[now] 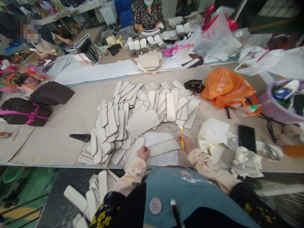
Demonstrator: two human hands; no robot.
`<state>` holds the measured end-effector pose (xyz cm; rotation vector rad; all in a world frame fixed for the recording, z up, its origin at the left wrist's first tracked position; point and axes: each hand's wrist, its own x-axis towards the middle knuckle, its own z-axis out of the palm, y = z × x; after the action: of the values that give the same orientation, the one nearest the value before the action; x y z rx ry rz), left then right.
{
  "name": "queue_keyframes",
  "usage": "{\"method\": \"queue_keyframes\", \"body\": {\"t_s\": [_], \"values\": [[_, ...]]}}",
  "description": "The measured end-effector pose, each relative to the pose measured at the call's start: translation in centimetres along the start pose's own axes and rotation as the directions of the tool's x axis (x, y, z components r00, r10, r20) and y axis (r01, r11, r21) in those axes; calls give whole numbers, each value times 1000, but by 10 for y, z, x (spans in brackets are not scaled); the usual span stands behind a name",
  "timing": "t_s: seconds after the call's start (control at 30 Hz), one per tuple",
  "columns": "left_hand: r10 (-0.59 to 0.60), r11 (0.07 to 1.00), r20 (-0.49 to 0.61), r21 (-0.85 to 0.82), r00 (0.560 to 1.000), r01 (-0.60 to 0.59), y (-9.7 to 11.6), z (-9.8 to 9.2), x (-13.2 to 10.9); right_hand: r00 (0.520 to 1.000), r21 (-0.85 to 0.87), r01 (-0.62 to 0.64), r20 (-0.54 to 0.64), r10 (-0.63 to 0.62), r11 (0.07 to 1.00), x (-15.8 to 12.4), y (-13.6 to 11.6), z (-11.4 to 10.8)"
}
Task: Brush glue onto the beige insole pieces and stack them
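Cream strip (165,148) sits pinched in left hand (143,153), right hand (186,144) gripping yellow tool (182,141) at its end, heaped pieces (143,123) beyond it, finished share untellable.

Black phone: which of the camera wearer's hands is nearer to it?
Right. The right hand is across the white bundle from the black phone; the left hand is farther off, at the pale strip's opposite end.
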<state>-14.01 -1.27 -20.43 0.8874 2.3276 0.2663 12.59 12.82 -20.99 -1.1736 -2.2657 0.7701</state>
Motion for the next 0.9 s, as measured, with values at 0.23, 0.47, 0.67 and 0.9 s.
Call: {"method": "queue_keyframes", "body": {"t_s": [0.23, 0.47, 0.67, 0.9], "values": [[9, 998, 16, 59, 1000, -10, -1, 6, 6, 998, -14, -48, -32, 47, 999, -1, 13, 10], [38, 994, 20, 99, 999, -40, -5, 10, 10, 991, -58, -110, -78, 106, 992, -1, 22, 18], [57, 992, 20, 111, 998, -59, -3, 7, 10, 984, -107, -145, -120, 131, 984, -16, 25, 10], [79, 992, 34, 101, 996, -82, -2, 4, 8, 988, -157, -141, -77, 131, 977, -26, 20, 9]]}}
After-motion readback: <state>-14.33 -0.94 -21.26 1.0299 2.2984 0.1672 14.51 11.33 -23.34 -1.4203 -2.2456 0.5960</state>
